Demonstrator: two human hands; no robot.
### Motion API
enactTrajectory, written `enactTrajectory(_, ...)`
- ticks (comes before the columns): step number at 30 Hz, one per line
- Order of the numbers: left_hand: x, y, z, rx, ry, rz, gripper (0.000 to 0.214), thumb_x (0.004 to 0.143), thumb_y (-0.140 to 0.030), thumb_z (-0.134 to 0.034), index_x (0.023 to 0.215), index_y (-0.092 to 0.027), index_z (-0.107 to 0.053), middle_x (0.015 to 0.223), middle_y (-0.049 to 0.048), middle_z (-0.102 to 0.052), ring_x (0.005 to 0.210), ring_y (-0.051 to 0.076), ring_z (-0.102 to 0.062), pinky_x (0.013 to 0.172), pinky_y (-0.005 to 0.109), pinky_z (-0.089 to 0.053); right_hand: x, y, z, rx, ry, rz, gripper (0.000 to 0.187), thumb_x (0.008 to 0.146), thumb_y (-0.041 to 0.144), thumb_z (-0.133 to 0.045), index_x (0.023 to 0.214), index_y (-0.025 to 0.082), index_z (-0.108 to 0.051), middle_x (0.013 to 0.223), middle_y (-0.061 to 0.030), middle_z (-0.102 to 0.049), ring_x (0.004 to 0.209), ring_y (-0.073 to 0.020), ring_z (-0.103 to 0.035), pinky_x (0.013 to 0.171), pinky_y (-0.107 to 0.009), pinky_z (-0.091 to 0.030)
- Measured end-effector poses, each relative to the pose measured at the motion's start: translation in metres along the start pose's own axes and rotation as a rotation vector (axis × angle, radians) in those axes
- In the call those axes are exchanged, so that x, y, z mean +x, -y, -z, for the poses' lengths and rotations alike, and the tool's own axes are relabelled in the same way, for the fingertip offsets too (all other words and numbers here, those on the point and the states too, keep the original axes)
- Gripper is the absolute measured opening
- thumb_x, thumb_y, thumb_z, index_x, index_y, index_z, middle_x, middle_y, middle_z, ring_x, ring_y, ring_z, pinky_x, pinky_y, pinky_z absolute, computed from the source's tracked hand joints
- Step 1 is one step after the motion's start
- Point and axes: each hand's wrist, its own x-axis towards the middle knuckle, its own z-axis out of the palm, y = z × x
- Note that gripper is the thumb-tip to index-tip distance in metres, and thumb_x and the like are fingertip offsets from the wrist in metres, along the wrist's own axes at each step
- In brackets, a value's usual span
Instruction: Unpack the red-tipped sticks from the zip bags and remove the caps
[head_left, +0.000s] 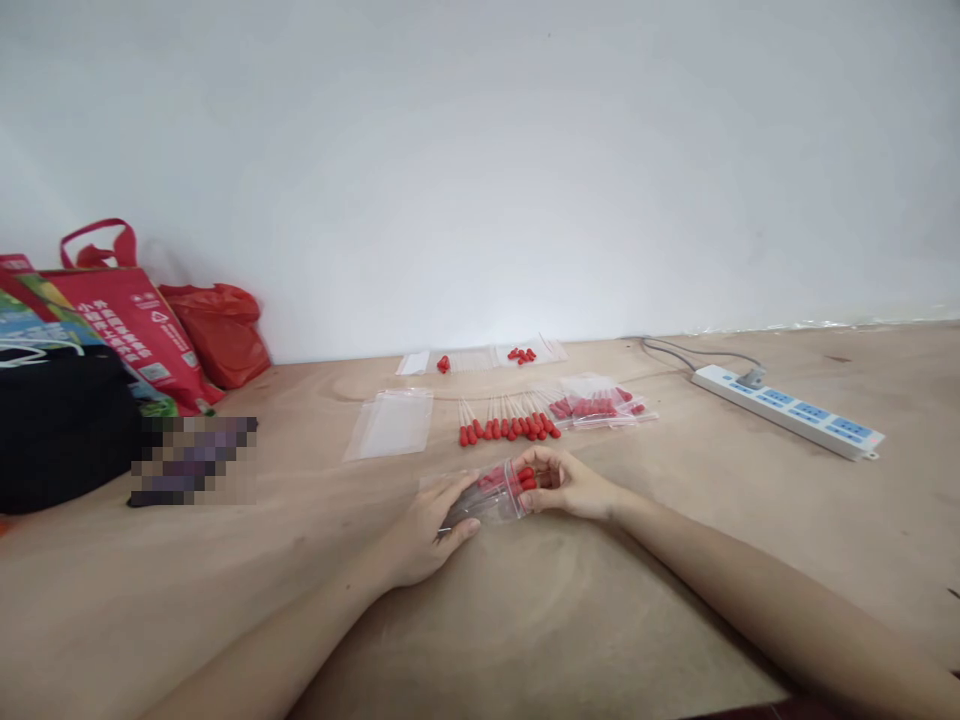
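Near the middle of the table, my left hand is closed on a clear zip bag, thumb on the near side. Red-headed sticks poke out at the bag's right-hand mouth, and more red shows through the plastic. My right hand curls round those red heads, its thumb at the bag's edge. Just beyond my hands, a row of loose red-headed sticks lies with heads toward me. To its right are filled bags of them; to its left, a stack of flat clear bags.
By the wall lie pale sticks and small red heads on plastic. A white power strip with a plugged-in grey cord is at right. A red shopping bag, a red plastic bag and a black bag stand at left, near a pixelated item.
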Motion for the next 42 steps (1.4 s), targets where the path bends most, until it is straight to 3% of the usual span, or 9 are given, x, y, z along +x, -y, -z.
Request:
enactTrajectory(4,0.0,0.001,0.001,-0.004,0.03,0.011,0.049,0.084,-0.033,-0.043,0.13,-0.02,-0.033,0.134,0.0092,-0.04,0.122,0.023,-0.037,0.099,0.044,-0.034,0.001,0.005,0.01,0.017,-0.099,-0.016,0.037,0.056,0.032,-0.072,0.083,0.017,-0.052,0.061,0.0042,-0.058,0.051,-0.0074,-0.052,0.051,-0.022,-0.041)
enactTrajectory(8,-0.002,0.001,0.004,-0.007,0.045,-0.007,0.048,0.084,-0.034,-0.044,0.129,-0.02,-0.034,0.135,0.0085,-0.039,0.124,0.023,-0.035,0.099,0.044,-0.033,0.0,0.016,0.044,0.036,-0.296,0.017,0.032,0.056,0.028,-0.073,0.078,0.017,-0.053,0.063,0.0034,-0.059,0.049,-0.0059,-0.05,0.05,-0.02,-0.039)
enactTrajectory(13,-0.002,0.002,0.006,0.002,0.067,-0.004,0.047,0.084,-0.034,-0.043,0.129,-0.021,-0.034,0.136,0.0073,-0.038,0.124,0.022,-0.034,0.101,0.043,-0.032,0.002,0.033,0.074,0.01,-0.492,0.244,0.029,0.058,0.029,-0.071,0.078,0.018,-0.052,0.065,0.0028,-0.059,0.053,-0.0069,-0.051,0.05,-0.02,-0.04)
enactTrajectory(17,-0.001,0.004,0.005,-0.004,0.083,0.005,0.047,0.084,-0.035,-0.042,0.129,-0.022,-0.034,0.137,0.0064,-0.036,0.126,0.022,-0.032,0.102,0.041,-0.03,0.024,0.037,0.059,-0.178,-0.612,0.495,0.029,0.064,0.03,-0.067,0.086,0.02,-0.051,0.073,0.0008,-0.06,0.062,-0.0108,-0.056,0.057,-0.024,-0.045)
enactTrajectory(22,-0.002,0.004,0.004,-0.015,0.083,0.012,0.047,0.084,-0.036,-0.042,0.128,-0.022,-0.035,0.136,0.0061,-0.037,0.126,0.023,-0.031,0.102,0.043,-0.03,0.064,0.026,0.025,-0.78,-0.495,0.72,0.015,0.074,0.017,-0.053,0.089,0.02,-0.056,0.084,-0.0037,-0.06,0.073,-0.0129,-0.057,0.067,-0.026,-0.046)
enactTrajectory(25,-0.002,0.003,0.005,-0.019,0.08,0.014,0.047,0.083,-0.035,-0.043,0.127,-0.02,-0.037,0.135,0.0072,-0.038,0.125,0.023,-0.033,0.102,0.044,-0.031,0.086,0.017,0.014,-1.003,-0.447,0.734,0.021,0.075,0.009,-0.049,0.09,0.019,-0.059,0.092,-0.0065,-0.06,0.084,-0.0157,-0.056,0.075,-0.029,-0.045)
enactTrajectory(31,-0.003,0.001,0.007,-0.029,0.079,0.007,0.047,0.083,-0.035,-0.044,0.127,-0.02,-0.037,0.135,0.0071,-0.038,0.124,0.023,-0.034,0.101,0.043,-0.031,0.107,0.004,0.009,-1.08,-0.357,0.654,0.027,0.073,0.007,-0.054,0.096,0.018,-0.062,0.093,-0.0064,-0.06,0.081,-0.0146,-0.057,0.074,-0.027,-0.046)
enactTrajectory(39,-0.002,0.001,0.006,-0.041,0.074,-0.004,0.047,0.083,-0.035,-0.045,0.127,-0.021,-0.038,0.135,0.0066,-0.039,0.124,0.023,-0.034,0.102,0.043,-0.031,0.099,0.0,0.006,-1.156,-0.241,0.633,0.02,0.077,0.023,-0.058,0.096,0.019,-0.064,0.091,-0.0058,-0.059,0.083,-0.0153,-0.055,0.077,-0.028,-0.043)
enactTrajectory(42,-0.002,0.001,0.006,-0.04,0.063,-0.007,0.047,0.083,-0.035,-0.045,0.127,-0.022,-0.038,0.134,0.0065,-0.04,0.123,0.023,-0.035,0.101,0.043,-0.031,0.093,0.005,0.005,-1.223,-0.286,0.598,0.029,0.074,0.033,-0.062,0.1,0.02,-0.062,0.094,-0.0067,-0.059,0.087,-0.0186,-0.054,0.079,-0.033,-0.041)
